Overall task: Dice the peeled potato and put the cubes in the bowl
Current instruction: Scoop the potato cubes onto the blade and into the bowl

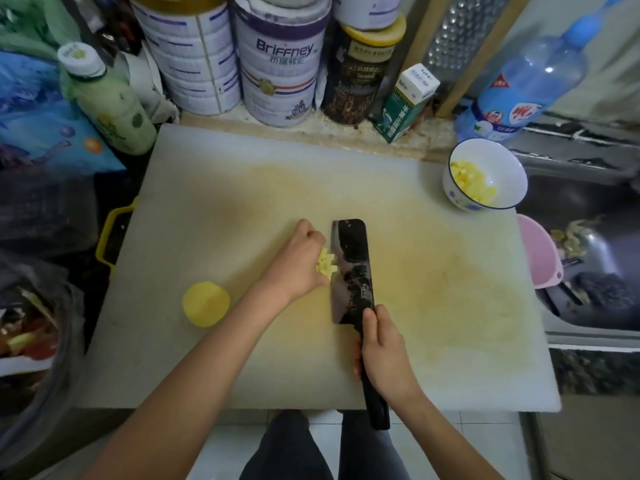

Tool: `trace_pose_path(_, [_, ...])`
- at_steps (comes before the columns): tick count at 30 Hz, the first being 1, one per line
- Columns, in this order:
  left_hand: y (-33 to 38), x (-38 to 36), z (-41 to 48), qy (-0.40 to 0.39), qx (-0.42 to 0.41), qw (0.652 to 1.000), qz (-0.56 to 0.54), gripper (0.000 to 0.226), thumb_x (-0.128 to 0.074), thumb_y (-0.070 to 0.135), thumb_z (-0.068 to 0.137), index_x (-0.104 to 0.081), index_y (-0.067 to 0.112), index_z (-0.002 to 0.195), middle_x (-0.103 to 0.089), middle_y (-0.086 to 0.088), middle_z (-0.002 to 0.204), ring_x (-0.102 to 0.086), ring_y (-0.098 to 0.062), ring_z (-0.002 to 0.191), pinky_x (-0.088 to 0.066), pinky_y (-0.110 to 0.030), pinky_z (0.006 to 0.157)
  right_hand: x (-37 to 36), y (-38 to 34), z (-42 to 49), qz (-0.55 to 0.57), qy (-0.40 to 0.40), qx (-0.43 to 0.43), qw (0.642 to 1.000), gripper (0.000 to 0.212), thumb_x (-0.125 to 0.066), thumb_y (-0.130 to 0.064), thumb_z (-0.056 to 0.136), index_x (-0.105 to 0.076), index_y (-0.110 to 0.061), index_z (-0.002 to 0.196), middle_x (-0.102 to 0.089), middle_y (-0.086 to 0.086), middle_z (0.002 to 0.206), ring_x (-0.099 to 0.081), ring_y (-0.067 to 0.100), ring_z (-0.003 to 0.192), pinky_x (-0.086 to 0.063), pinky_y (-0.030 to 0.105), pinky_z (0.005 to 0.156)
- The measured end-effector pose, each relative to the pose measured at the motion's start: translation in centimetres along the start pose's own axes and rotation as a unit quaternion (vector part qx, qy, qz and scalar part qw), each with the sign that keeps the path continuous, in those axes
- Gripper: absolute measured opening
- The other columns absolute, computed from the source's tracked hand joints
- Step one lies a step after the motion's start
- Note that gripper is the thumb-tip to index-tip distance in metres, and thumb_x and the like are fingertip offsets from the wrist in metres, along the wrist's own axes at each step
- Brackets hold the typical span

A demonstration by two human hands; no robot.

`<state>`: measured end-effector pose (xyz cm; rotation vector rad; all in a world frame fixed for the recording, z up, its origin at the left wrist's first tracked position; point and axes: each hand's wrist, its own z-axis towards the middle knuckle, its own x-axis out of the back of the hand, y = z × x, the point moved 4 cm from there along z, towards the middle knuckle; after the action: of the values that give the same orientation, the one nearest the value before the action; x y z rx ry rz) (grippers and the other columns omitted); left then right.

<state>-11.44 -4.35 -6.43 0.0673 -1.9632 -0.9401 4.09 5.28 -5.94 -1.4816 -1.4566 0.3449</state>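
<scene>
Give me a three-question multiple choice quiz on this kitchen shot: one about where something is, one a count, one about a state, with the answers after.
1. Where is the bowl?
A. at the cutting board's far right corner
B. at its near left corner
C. behind the tins

2. How many big uncut potato chunks lie on the board?
A. none
B. one
C. three

3. What is the left hand doing?
A. lying flat
B. lifting the bowl
C. cupping potato cubes against the knife blade

Answers:
1 A, it sits at the far right corner.
2 B, a single yellow chunk lies to the left of the left hand.
3 C, its fingers curl round the small pile beside the blade.
</scene>
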Motion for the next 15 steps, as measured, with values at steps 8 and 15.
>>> trace_pose_path(8, [-1.0,-0.2,-0.5,0.011,-0.02,0.998,-0.05,0.048,-0.076,0.009,0.076,-0.058,0.009,0.121,-0.047,-0.006,0.115,-0.054,-0.021,0.102,-0.046,-0.034,0.094,-0.9,0.5,-0.1,0.038,-0.004,-0.032,0.999,0.026,-0.032,-0.024,0.103,-0.034,-0.011,0.08,-0.041,0.012,0.057,-0.042,0.021,0.039,-0.04,0.031,0.039])
trace_pose_path(15, [-1.5,-0.4,-0.9,0.037,-0.005,0.991,-0.132,0.041,-0.074,-0.001,0.077,-0.062,0.008,0.115,-0.045,0.002,0.104,-0.054,-0.01,0.083,-0.045,-0.011,0.077,-0.7,0.5,0.0,0.083,-0.026,-0.046,0.995,0.028,-0.032,-0.024,0.103,-0.035,-0.008,0.081,-0.041,0.011,0.057,-0.039,0.02,0.041,-0.036,0.027,0.039])
